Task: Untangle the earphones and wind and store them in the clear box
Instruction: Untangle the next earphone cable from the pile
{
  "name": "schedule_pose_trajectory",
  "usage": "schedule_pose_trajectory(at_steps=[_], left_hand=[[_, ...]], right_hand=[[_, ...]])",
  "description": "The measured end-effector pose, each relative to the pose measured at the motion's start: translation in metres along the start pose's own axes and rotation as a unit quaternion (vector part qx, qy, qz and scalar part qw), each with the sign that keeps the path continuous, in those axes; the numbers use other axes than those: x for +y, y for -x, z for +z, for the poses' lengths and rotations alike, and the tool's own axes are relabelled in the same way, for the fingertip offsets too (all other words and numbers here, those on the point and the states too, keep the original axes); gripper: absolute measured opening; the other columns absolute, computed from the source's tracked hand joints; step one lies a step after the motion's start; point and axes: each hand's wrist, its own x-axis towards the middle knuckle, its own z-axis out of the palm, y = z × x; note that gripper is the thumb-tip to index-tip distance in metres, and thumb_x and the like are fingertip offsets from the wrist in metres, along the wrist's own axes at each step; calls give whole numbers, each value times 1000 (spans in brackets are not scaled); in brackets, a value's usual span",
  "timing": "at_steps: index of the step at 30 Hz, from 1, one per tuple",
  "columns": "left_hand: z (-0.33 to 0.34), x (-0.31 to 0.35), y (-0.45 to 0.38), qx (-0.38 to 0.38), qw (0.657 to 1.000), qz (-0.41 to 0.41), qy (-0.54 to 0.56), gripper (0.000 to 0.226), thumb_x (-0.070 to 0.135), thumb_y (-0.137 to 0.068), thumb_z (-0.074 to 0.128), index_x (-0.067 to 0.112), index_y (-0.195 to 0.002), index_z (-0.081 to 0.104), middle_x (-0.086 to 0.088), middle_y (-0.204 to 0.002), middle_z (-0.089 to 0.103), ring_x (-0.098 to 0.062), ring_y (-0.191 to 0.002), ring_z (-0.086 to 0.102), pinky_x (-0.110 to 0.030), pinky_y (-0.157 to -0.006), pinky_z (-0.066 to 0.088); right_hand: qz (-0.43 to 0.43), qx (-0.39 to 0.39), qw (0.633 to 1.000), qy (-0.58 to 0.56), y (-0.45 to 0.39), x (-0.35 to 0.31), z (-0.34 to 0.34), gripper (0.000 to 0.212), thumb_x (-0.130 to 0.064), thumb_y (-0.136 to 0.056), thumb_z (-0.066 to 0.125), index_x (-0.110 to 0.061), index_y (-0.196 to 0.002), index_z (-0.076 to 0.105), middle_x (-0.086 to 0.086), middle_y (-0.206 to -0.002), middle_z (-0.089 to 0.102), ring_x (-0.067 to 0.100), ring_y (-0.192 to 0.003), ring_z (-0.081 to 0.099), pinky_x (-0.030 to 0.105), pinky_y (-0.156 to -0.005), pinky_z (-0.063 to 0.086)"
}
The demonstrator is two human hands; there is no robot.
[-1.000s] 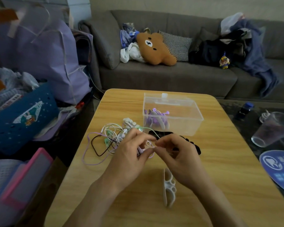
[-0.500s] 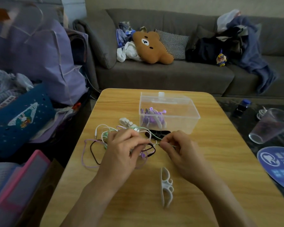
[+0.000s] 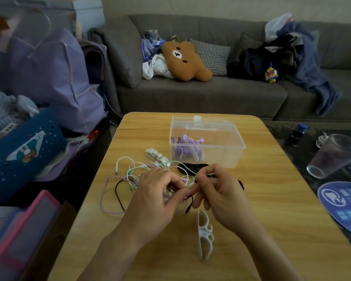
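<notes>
My left hand (image 3: 152,197) and my right hand (image 3: 221,196) met over the tangled earphones (image 3: 134,175), just in front of the clear box (image 3: 229,148) on the wooden table (image 3: 272,199). My left fingers were curled, thumb and forefinger pinching a dark cord (image 3: 188,203) at the near edge of the knot. My right fingers were curled too, thumb and forefinger pinching a thin green cord (image 3: 208,175) that ran back into the tangle; the other fingers were folded toward the palm.

The tangle spread to the left of the box's near corner: white, green, pink and lilac cords looped together, with a black loop (image 3: 119,193) lying farthest from the box beside the lilac one. A white plug end (image 3: 116,169) stuck out at the tangle's far left.

The box stood open, its lid tipped back, and inside it against the left wall lay a wound purple earphone set (image 3: 187,147). Just left of the box sat a white winder (image 3: 156,156). A black winder (image 3: 193,167) lay touching the box's front, partly behind my right fingers. Another white winder (image 3: 205,236) lay nearer me than the box, just under my right wrist.

Well to the right of the box a clear plastic cup (image 3: 332,157) lay tilted on a dark surface.
</notes>
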Motion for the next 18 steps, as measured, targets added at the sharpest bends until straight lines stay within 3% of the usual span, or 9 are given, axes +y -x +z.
schedule_pose_trajectory(at_steps=[4,7,11,14,18], left_hand=[[-5,-6,-1,-12,999,-20,22,17,51,-90,56,34,-86,54,18,-97,61,-9,-103,57,-36,-91,45],[-12,-8,0,-14,998,-48,43,16,50,-94,51,36,-88,52,15,-94,64,-11,-98,61,-39,-84,50],[-26,-11,-6,62,989,-120,63,16,38,-92,59,27,-82,55,6,-74,63,-14,-64,61,-37,-55,49],[-34,-20,-9,107,980,-163,34,14,19,-93,65,22,-85,55,-1,-63,60,-14,-55,57,-32,-46,47],[-35,-32,-11,129,957,-259,-17,34,0,-87,63,14,-114,49,-5,-80,58,-14,-65,58,-17,-54,46]], right_hand=[[37,128,986,-104,-4,-4,-11,17,-21,-104,47,-6,-99,52,8,-81,75,14,-52,63,23,-43,41],[36,174,973,-149,-5,-7,-28,20,-22,-103,48,-7,-103,60,1,-102,75,15,-84,72,25,-59,54],[16,172,937,-303,-7,-15,-46,24,-20,-107,38,-8,-106,59,9,-113,73,26,-107,71,43,-82,55],[-1,144,914,-379,-6,-21,-53,26,-20,-108,34,-10,-99,56,20,-115,70,38,-110,68,51,-94,55],[-7,117,905,-410,-5,-21,-51,26,-22,-107,35,-11,-95,56,20,-111,71,38,-106,70,44,-83,61]])
